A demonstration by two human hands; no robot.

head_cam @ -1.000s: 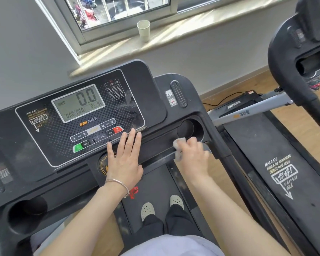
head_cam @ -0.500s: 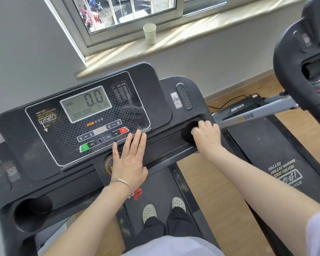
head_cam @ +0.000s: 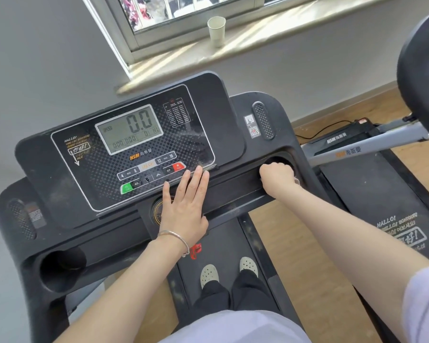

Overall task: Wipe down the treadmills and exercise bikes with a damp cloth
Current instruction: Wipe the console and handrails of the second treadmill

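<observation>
The black treadmill console (head_cam: 67, 194) fills the middle of the view, its display reading 0.0. My left hand (head_cam: 183, 209) rests flat on the console's lower edge, fingers straight and reaching the button row. My right hand (head_cam: 276, 178) is curled into a fist at the right cup holder (head_cam: 284, 160). It grips the white cloth (head_cam: 297, 181), of which only a small corner shows by the thumb side. The rest of the cloth is hidden inside the fist.
A left cup holder (head_cam: 62, 266) sits at the console's lower left. I stand on the belt (head_cam: 223, 238). A second treadmill (head_cam: 372, 194) stands close on the right, over a wooden floor. A paper cup (head_cam: 216, 30) stands on the window sill.
My right hand has moved with the cloth from the console's tray edge up into the right cup holder, and the cloth is now mostly hidden. My left hand has stayed flat in place.
</observation>
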